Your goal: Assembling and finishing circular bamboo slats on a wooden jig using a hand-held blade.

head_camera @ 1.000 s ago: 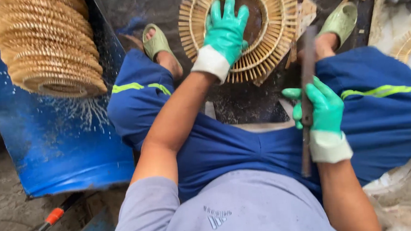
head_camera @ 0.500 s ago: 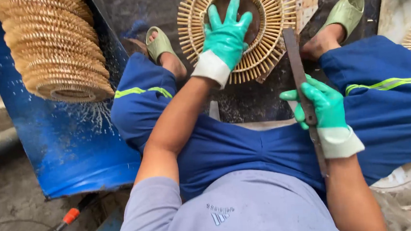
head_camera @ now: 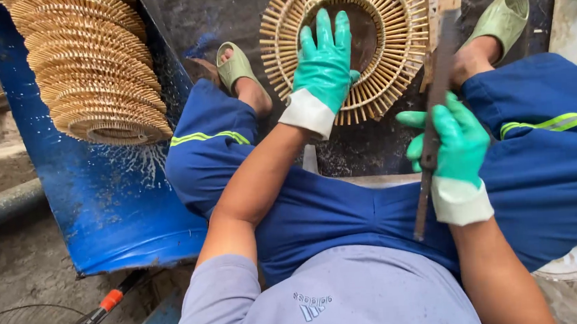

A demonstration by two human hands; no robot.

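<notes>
1. Where the person sits, the ground is a dark, gritty floor [head_camera: 226,19] strewn with pale shavings, and a blue sheet [head_camera: 105,213] spreads out at 9 o'clock of the knees.
2. On that sheet, toward 10 o'clock, rests a tall stack of woven rings [head_camera: 89,67], each the same pale straw colour.
3. At 7 o'clock a tool with an orange handle [head_camera: 110,301] lies on bare concrete.
4. Both legs wear blue trousers with a yellow-green stripe, and green sandals [head_camera: 236,68] show at 11 and 1 o'clock.
5. The left hand [head_camera: 322,63], in a green glove with a white cuff, lies flat with its fingers spread wide; its grip closes on nothing and only presses down on the round woven frame [head_camera: 345,45].
6. The right hand [head_camera: 458,145], gloved alike, has its grip wrapped tight around a long dark metal blade [head_camera: 432,113], which runs from 12 o'clock above the fist to 6 o'clock below it.
7. The frame lies on the floor between the feet, at 12 o'clock of the lap.
8. It is a flat disc of short bamboo slats set like rays between an inner and an outer hoop, with an open dark centre.
</notes>
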